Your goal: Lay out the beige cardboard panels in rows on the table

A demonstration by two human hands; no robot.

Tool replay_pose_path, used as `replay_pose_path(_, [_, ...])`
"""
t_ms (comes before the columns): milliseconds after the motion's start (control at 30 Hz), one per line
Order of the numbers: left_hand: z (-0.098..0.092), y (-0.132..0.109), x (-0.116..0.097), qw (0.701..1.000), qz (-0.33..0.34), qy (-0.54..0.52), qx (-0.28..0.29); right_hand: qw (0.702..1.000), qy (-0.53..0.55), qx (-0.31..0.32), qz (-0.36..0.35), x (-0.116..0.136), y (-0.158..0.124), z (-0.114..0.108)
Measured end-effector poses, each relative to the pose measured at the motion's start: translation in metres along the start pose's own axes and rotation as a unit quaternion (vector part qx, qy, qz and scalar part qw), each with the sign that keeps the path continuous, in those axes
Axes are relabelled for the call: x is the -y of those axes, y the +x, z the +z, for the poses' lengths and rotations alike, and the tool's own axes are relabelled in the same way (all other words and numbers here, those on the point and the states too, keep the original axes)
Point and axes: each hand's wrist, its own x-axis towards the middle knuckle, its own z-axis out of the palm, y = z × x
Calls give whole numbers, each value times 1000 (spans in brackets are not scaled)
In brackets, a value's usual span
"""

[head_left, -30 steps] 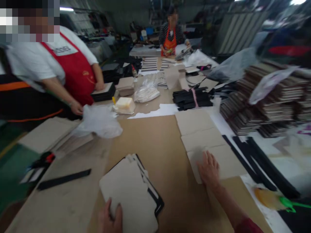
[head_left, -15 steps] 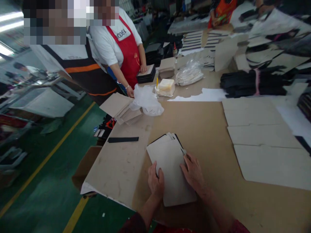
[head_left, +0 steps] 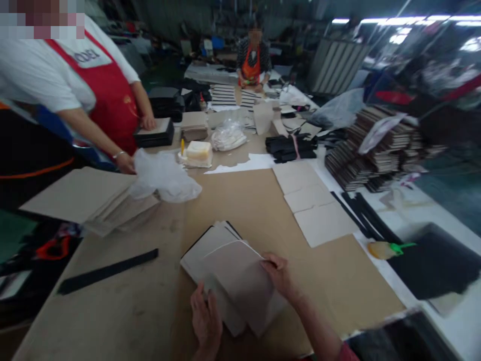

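A small stack of grey-beige cardboard panels (head_left: 197,260) with dark edges lies on the brown table cover before me. My right hand (head_left: 277,273) pinches the right edge of the top cardboard panel (head_left: 242,276), which is raised and tilted across the stack. Along the stack's lower left side rests my left hand (head_left: 207,316), fingers apart and nothing gripped in them. Overlapping cardboard panels (head_left: 326,223) are laid out in a row to the right of the hands.
A black strip (head_left: 108,271) lies at left, below loose boards (head_left: 75,193) and a white plastic bag (head_left: 163,175). A co-worker in a red apron (head_left: 108,90) stands beyond. At right are a yellowish bottle with a green nozzle (head_left: 383,249), black sheets and stacked dark-edged pieces (head_left: 379,145).
The view has swung to the right. My right hand has lifted the top panel and turned it askew from the stack. My left hand has shifted off the top surface to the left edge.
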Motion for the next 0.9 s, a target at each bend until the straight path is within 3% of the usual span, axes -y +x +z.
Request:
replay_pose_path(133, [5, 5, -3, 998, -35, 54, 7, 997, -64, 19, 27, -26, 17, -128])
replay_pose_path(200, [6, 5, -3, 997, -39, 71, 4, 991, -111, 66, 37, -44, 29, -188])
replay_pose_path(267, [7, 5, -4, 994, -48, 93, -1, 978, -161, 127, 47, -65, 46, -231])
replay_pose_path(333, [7, 5, -6, 991, -63, 122, -3, 957, -212, 187, 59, -86, 65, -255])
replay_pose_path(467, [10, 5, -15, 986, -52, 159, -20, 907, -320, 258, 90, -121, 97, -268])
replay_pose_path(600, [13, 5, -21, 981, -31, 183, -47, 868, -404, 270, 100, -146, 107, -268])
replay_pose_path(900, [15, 4, -30, 972, -32, 225, -59, 848, -473, 238, 26, -177, 98, -263])
